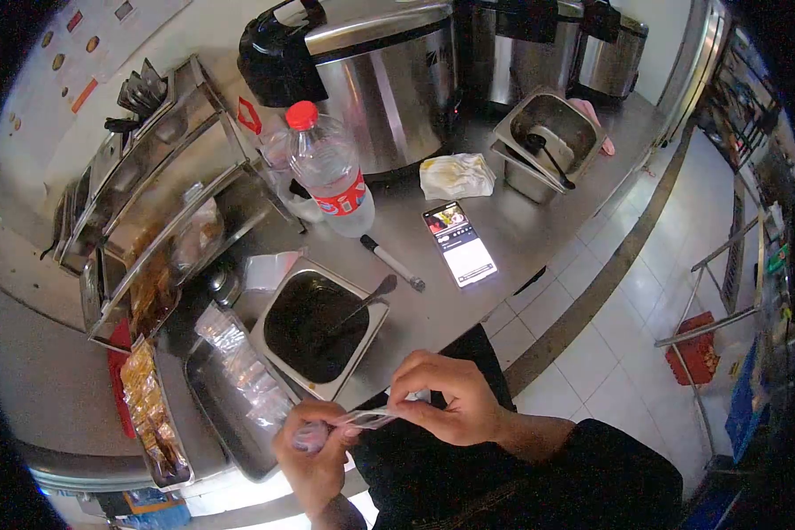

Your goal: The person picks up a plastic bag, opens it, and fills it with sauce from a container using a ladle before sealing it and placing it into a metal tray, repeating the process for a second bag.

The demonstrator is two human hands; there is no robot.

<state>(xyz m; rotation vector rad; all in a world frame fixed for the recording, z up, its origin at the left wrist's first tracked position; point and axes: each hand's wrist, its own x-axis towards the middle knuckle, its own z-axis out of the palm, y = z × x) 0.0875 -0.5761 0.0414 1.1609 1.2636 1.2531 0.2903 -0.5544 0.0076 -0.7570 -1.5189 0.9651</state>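
Observation:
Close to my body, my left hand (314,464) is closed around the filled lower part of a small clear plastic bag (368,418). Its stretched upper edge is pinched in the fingers of my right hand (448,397); what the bag holds is hard to make out. Just beyond my hands stands a metal pan (382,320) of dark sauce with a spoon (371,296) resting in it. To the left, a metal tray (225,415) carries a row of small filled plastic bags (243,362).
A lit phone (468,256), a marker (393,263), a crumpled cloth (455,177) and a large plastic bottle (331,172) occupy the steel counter. Behind are rice cookers (389,97); at right, stacked metal pans (526,181). A narrow tray (181,481) of yellowish packets lies far left.

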